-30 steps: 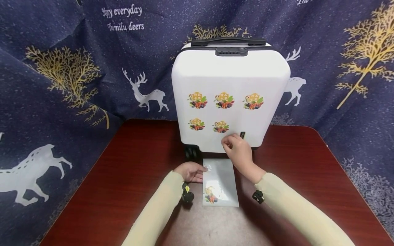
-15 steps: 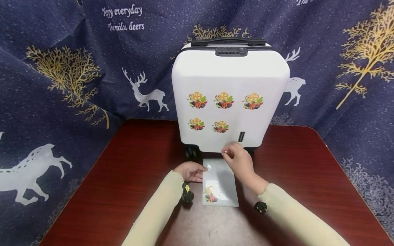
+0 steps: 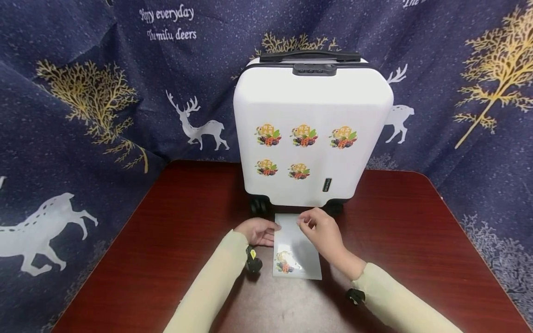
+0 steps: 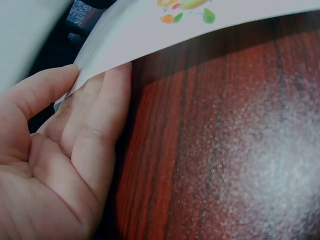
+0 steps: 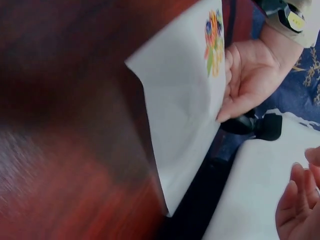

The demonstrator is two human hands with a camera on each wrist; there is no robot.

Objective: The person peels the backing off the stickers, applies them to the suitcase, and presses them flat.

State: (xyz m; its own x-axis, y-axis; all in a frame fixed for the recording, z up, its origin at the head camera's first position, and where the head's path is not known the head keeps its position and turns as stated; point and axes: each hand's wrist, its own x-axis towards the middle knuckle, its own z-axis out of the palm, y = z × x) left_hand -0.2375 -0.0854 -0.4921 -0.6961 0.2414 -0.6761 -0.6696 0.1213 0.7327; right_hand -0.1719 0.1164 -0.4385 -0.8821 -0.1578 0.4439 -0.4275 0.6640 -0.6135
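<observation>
A pale sticker sheet (image 3: 301, 247) bears one fruit-pattern sticker (image 3: 285, 263) near its lower left corner. With thumb above and fingers beneath, my left hand (image 3: 259, 231) pinches the sheet's left edge; the left wrist view shows that edge lifted off the tabletop. My right hand (image 3: 324, 231) hovers over the sheet's upper right part. Its fingers are loosely curled, thumb near the forefinger, and nothing shows between them. Behind the sheet stands a white suitcase (image 3: 312, 97), with several matching stickers (image 3: 305, 136) in two rows on its front.
The dark red wooden table (image 3: 200, 199) spreads to both sides of the sheet. A black handle (image 3: 310, 56) tops the suitcase, and black wheels (image 3: 260, 204) sit under it. A blue cloth (image 3: 166, 69) with deer and trees hangs behind.
My right hand has come down from the suitcase's lower front to over the sheet, uncovering the small black label. My left hand has stayed at the sheet's left edge.
</observation>
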